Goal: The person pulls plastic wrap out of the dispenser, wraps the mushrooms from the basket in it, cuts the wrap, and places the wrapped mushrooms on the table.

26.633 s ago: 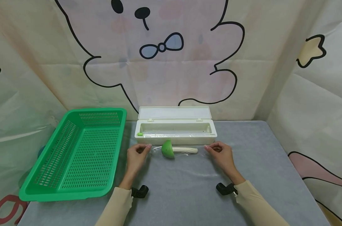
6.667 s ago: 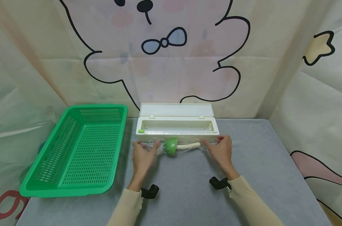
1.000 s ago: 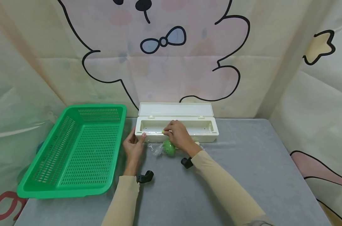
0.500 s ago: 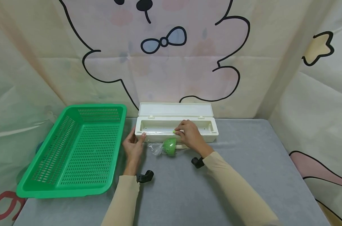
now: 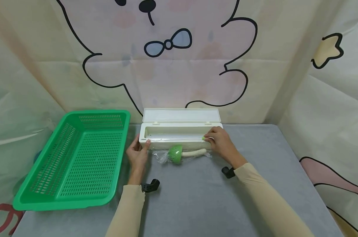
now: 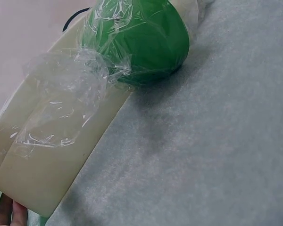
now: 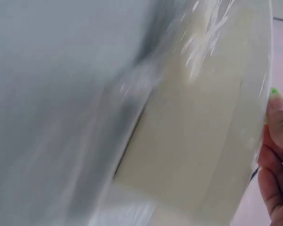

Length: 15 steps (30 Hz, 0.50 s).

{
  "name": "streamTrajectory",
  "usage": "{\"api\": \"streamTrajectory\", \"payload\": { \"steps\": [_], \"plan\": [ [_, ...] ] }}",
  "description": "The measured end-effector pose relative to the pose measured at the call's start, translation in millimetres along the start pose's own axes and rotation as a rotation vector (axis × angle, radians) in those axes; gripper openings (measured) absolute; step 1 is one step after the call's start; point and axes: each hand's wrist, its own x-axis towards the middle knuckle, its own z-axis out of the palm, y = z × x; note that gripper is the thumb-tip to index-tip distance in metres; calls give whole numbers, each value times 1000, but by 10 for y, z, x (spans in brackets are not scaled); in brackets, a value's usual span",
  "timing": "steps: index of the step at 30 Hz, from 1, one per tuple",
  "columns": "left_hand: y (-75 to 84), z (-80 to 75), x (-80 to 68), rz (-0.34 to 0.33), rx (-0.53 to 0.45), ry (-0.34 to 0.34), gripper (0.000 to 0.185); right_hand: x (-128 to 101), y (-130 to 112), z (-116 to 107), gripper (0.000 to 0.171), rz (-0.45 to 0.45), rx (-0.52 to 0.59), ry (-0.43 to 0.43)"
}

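Observation:
A white cling film dispenser (image 5: 159, 145) stands with its lid (image 5: 181, 115) tipped back. At its left end my left hand (image 5: 138, 156) grips the corner, thumb on the front. My right hand (image 5: 224, 144) pinches the small green slide cutter (image 5: 203, 138) near the right end of the front rim. In front of the dispenser lies a mushroom-shaped thing with a green cap (image 5: 175, 154) and a white stem (image 5: 194, 153), wrapped in clear film (image 5: 161, 156). The left wrist view shows crumpled film (image 6: 66, 103) beside the cap. Film also hangs over the dispenser front (image 7: 188, 127) in the right wrist view.
A green perforated basket (image 5: 107, 194) stands on the left of the grey table (image 5: 190, 204). Behind the dispenser hangs a printed cloth (image 5: 167, 79). Further cloth (image 5: 329, 118) encloses the right side.
My right hand has slid the green cutter rightward along the rim, from left of the middle to near the right end. The white stem is uncovered again. My left hand stays on the dispenser's corner.

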Motion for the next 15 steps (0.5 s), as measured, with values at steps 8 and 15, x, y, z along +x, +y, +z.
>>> {"api": "streamTrajectory", "payload": {
  "steps": [8, 15],
  "plan": [
    [-3, 31, -9, -8, 6, -22, 57, -89, 192, -161, 6, -50, -39, -13],
    [7, 0, -14, -3, 15, -9, 56, -271, 438, -306, 7, -103, -112, 84]
  ]
}}
